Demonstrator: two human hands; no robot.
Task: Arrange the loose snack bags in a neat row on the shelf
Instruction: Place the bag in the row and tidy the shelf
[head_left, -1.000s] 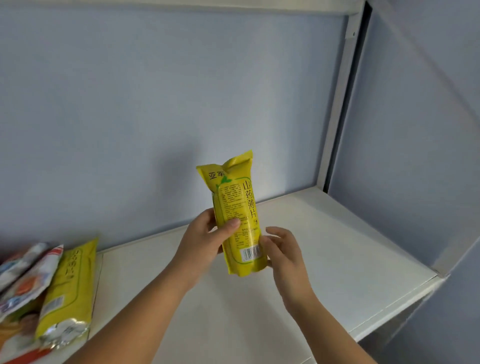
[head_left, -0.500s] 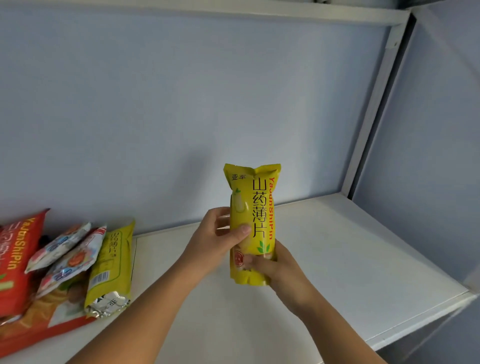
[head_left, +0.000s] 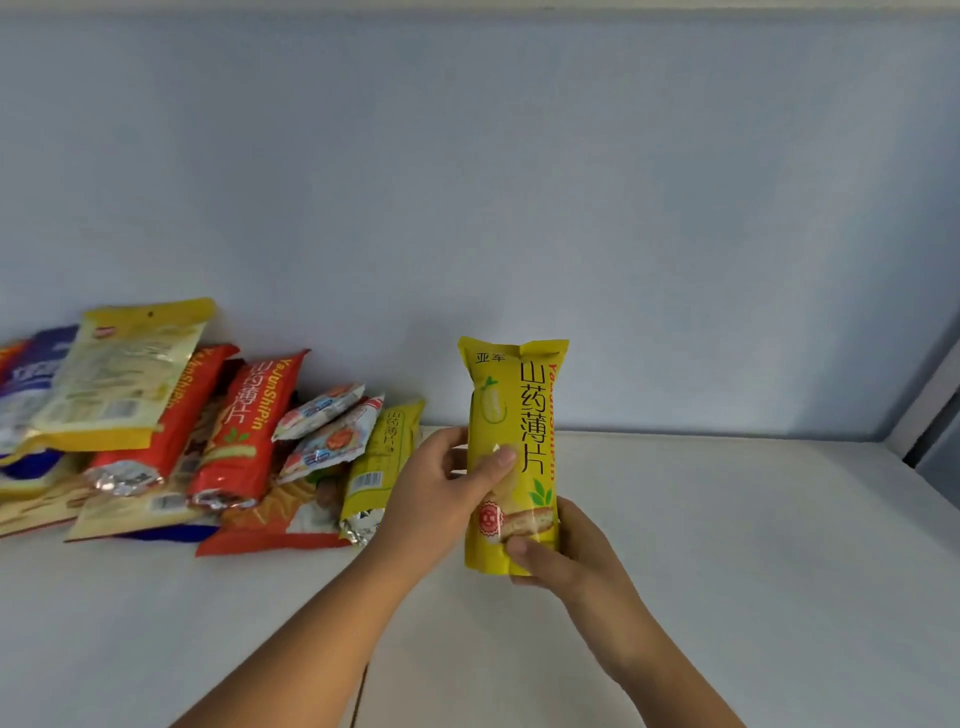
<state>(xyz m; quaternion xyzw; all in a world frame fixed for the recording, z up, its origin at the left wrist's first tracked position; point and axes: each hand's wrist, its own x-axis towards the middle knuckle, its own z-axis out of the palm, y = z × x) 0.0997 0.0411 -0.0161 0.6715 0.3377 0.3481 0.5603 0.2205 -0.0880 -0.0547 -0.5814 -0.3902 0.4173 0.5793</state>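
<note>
On the white shelf (head_left: 753, 545) no row was judged started: the other snack bags (head_left: 234, 457) were heaped, overlapping, at the far left. One yellow bag (head_left: 511, 415) was held upright over the shelf's middle, with fingers curled round it, the left hand (head_left: 441, 499) at its side and the right hand (head_left: 571, 556) at its bottom.
</note>
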